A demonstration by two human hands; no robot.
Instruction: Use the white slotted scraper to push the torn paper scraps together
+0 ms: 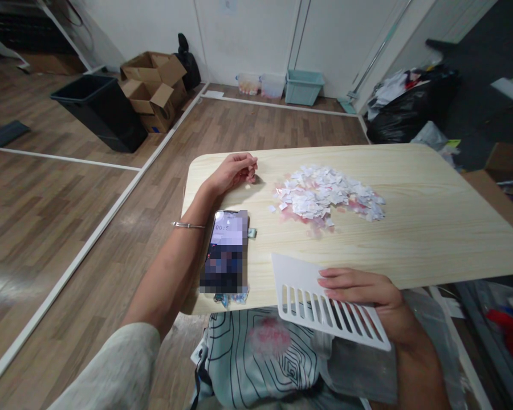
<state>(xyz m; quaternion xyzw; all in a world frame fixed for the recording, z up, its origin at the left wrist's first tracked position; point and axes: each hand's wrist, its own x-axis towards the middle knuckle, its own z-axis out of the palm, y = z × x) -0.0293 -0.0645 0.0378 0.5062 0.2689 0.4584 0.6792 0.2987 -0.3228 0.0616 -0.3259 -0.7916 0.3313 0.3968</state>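
Observation:
My right hand grips a white slotted plastic panel from its right side, fingers on top. The panel is tilted at the table's near edge, partly over my lap. My left hand rests at the table's left end with its fingers curled in; whether anything is inside them is hidden. Right of it lies a spread-out pile of small white paper pieces, with pink translucent bits among them. Beside my left forearm lies a phone, its screen lit and partly blurred out.
The pale wooden table has rounded corners. Below its near edge are a patterned cloth on my lap and a clear plastic container. Beyond stand a black bin, cardboard boxes, a teal tub and a black bag.

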